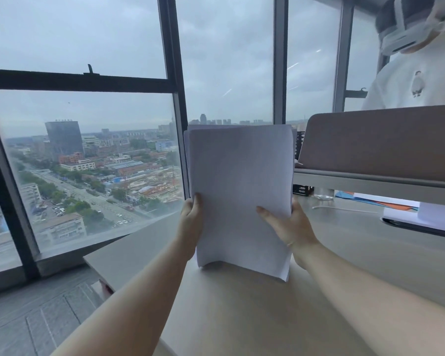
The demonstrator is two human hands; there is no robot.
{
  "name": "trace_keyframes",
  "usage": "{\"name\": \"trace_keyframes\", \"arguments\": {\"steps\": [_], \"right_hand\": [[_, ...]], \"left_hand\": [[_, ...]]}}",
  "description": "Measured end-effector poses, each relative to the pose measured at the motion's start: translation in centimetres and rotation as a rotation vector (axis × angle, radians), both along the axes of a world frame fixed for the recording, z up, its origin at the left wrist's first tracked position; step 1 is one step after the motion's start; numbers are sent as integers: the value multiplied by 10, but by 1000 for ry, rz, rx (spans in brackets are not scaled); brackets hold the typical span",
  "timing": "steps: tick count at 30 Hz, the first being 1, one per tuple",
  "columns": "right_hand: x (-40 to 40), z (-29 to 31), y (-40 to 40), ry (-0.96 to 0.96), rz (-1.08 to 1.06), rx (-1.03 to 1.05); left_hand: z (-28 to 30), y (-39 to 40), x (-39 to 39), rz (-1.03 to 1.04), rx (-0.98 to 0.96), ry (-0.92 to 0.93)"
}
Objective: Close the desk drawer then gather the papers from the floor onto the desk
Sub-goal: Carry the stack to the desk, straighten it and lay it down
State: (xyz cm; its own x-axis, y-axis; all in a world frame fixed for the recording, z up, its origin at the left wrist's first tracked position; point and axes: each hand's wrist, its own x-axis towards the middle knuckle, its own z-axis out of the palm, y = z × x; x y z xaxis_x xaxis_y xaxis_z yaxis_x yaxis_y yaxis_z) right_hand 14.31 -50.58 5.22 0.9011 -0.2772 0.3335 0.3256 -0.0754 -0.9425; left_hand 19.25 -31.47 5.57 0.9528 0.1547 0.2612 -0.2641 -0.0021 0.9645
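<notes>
A stack of white papers (pixel 239 186) stands upright on its lower edge on the pale desk (pixel 242 317), in the middle of the view. My left hand (pixel 190 222) grips the stack's left edge low down. My right hand (pixel 288 227) grips the right edge, with the thumb lying across the front sheet. The bottom of the stack bows a little where it meets the desktop. The desk drawer is out of view.
A grey-brown partition screen (pixel 380 140) runs along the desk's far right, with a person in a white shirt and headset (pixel 419 73) behind it. Loose papers, a blue folder (pixel 365 199) and a white cable lie under it. Large windows (pixel 88 150) stand left; grey carpet floor (pixel 36 317) below.
</notes>
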Motion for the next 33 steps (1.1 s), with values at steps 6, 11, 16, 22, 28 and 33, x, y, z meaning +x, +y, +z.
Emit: {"name": "trace_keyframes", "arguments": {"steps": [6,11,16,22,28,33], "right_hand": [[-4,-13,-11,155,112,38],[0,-15,-3,184,69,6],[5,-17,-8,215,48,47],[15,-38,-19,345,-31,131],[36,-59,-32,456,-184,192],[56,-61,-39,481,-261,201]], "left_hand": [[-22,1,5,-68,32,-6],[-21,-1,16,151,227,-65],[-15,-6,28,157,491,-32],[-32,-17,57,39,647,198],[-46,-28,69,-19,826,352],[-59,-25,82,53,798,300]]}}
